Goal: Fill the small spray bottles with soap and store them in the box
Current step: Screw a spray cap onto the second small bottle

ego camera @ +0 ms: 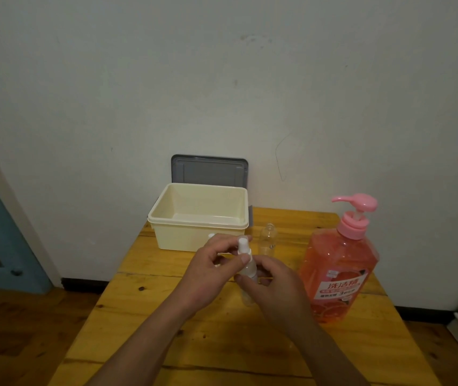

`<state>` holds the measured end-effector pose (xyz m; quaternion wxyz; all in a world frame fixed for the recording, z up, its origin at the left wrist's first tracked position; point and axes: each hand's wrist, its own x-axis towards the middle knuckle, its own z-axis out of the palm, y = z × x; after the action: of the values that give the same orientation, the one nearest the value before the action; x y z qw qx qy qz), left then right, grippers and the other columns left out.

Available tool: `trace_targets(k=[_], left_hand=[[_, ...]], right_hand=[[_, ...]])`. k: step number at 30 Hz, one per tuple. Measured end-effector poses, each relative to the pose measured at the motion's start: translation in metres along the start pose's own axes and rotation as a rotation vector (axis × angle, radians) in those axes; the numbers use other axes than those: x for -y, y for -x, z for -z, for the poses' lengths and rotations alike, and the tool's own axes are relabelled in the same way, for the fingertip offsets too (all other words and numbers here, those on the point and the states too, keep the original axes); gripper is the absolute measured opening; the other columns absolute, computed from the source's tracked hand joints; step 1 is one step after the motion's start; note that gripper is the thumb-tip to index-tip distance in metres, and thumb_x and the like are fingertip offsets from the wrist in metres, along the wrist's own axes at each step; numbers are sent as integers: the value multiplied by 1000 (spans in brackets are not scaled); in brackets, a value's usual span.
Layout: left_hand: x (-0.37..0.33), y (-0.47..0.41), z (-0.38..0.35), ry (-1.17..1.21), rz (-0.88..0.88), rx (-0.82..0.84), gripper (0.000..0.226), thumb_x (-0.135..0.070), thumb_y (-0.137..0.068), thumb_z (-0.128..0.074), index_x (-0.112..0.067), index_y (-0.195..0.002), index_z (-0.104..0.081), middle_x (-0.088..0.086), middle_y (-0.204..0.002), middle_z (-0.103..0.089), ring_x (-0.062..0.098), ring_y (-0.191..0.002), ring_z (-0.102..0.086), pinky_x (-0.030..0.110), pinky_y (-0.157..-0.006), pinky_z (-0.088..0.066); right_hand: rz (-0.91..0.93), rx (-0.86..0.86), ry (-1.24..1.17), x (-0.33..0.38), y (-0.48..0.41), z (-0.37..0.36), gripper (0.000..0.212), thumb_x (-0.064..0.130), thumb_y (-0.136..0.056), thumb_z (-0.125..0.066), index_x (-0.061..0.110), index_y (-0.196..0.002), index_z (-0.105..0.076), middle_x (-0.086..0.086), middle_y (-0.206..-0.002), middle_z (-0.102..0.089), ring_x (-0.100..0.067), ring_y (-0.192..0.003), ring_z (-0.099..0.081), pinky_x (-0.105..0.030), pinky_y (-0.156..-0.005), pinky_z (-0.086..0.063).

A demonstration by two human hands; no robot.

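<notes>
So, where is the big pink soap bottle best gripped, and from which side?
Probably by the neck of the soap bottle, just under the pink pump, from the right: it stands upright, the body is wide, and the spout points left.

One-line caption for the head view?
Left hand and right hand grip a small spray bottle; cream box behind, pink soap bottle alongside.

Two small spray bottles: capped bottle in front of the box, open bottle just right of the box. One box, cream. One grey lid behind the box. One pink soap bottle right of the box. Two hands, left hand and right hand, in front of the box. One table beneath the box
</notes>
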<state>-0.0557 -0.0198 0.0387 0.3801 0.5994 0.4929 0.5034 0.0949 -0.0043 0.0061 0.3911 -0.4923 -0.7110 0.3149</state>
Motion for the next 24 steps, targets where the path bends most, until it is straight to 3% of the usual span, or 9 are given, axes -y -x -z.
trace_targets(k=[6,10,14,17,22,24], left_hand=[[-3,1,-3,57,23,9,32,-19,-86,-69,-29,-117,-67,-12,-109,-71,2,-102,-64,29,-88,-55],[-5,-1,-6,73,26,13,34,-19,-83,-73,-27,-116,-67,-12,-109,-71,-1,-103,-63,25,-92,-52],[-3,-2,-5,21,5,-7,33,-23,-84,-72,-32,-115,-68,-17,-110,-63,-1,-102,-59,28,-93,-50],[-1,-1,-4,81,26,-15,35,-15,-86,-70,-31,-116,-66,-16,-105,-69,3,-101,-63,33,-93,-54],[0,2,-5,108,20,26,32,-10,-89,-65,-23,-119,-64,-8,-113,-71,5,-110,-63,34,-98,-51],[-1,2,-6,79,7,13,32,-15,-85,-70,-25,-115,-66,-10,-115,-67,3,-109,-61,31,-99,-50]], right_hand=[[35,-14,-29,1,0,0,17,39,-83,-70,37,-100,-68,17,-92,-70,0,-87,-63,-36,-76,-55],[43,-12,-59,2,0,-1,22,46,-81,-68,38,-100,-68,15,-92,-70,-2,-87,-65,-37,-74,-55],[32,-4,-59,3,1,1,19,36,-82,-72,45,-98,-65,18,-94,-70,0,-88,-64,-31,-77,-55],[13,7,-68,2,0,1,19,34,-82,-72,41,-99,-66,16,-94,-70,-1,-88,-64,-36,-79,-55],[9,8,-110,3,1,-1,33,56,-73,-63,35,-98,-69,15,-91,-71,-1,-86,-66,-39,-77,-56],[13,5,-118,3,1,-1,26,53,-75,-65,39,-97,-68,16,-91,-71,-2,-85,-66,-39,-76,-56]])
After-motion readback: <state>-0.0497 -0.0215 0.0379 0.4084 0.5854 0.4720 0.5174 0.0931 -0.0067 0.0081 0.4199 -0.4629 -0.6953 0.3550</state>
